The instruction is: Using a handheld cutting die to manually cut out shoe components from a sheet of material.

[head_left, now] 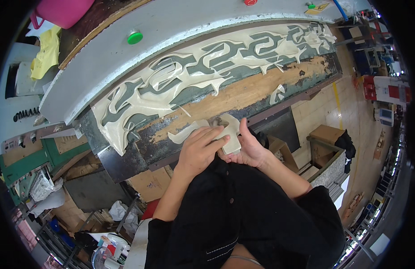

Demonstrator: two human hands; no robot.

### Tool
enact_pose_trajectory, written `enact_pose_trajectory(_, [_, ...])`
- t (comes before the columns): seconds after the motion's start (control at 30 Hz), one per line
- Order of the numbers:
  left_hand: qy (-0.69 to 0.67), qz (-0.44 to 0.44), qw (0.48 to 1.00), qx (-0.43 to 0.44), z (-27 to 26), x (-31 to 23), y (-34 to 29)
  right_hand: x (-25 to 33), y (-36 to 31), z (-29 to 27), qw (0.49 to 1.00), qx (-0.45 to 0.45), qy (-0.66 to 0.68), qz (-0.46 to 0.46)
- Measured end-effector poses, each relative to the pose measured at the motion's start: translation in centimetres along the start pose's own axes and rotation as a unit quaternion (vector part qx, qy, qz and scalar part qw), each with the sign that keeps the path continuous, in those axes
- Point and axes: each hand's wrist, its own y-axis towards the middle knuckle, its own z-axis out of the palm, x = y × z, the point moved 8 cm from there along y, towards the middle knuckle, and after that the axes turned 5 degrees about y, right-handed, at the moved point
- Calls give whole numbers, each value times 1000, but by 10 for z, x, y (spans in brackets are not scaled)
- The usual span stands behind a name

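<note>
Close to my body, at the bench's front edge, my left hand [197, 151] and my right hand [248, 150] are closed together on curved cream cut pieces [233, 138]. The pieces look stacked, with their ends pressed between my fingers. My right thumb points up beside them. Another curved cream strip [188, 132] lies at the bench edge beside my left fingers, partly covered by them. Beyond my hands stretches a long cream sheet [149, 97] with rows of curved cut-outs and loose torn edges. A small cut scrap [276, 95] rests on the worn wooden board [248, 97].
A grey machine beam [180, 31] runs behind the sheet, carrying a green button [135, 37] and a red button [250, 2]. A pink container [66, 12] and yellow cloth [46, 50] sit at far left. Cardboard boxes [326, 134] stand on the right.
</note>
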Motion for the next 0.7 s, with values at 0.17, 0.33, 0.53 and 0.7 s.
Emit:
enact_pose_trajectory(0.17, [-53,-13,994,92,-7,3,8,-4,12,-16,980,-35,-194,-30])
enact_pose_trajectory(0.33, [-115,-147,974,130,-8,8,17,19,5,8,919,-34,-383,-92])
enact_pose_trajectory(0.53, [-10,-104,985,135,3,-18,23,1,10,-9,951,-33,-304,-42])
enact_pose_trajectory(0.7, [70,-58,990,109,8,-31,21,2,7,-15,980,-42,-189,-50])
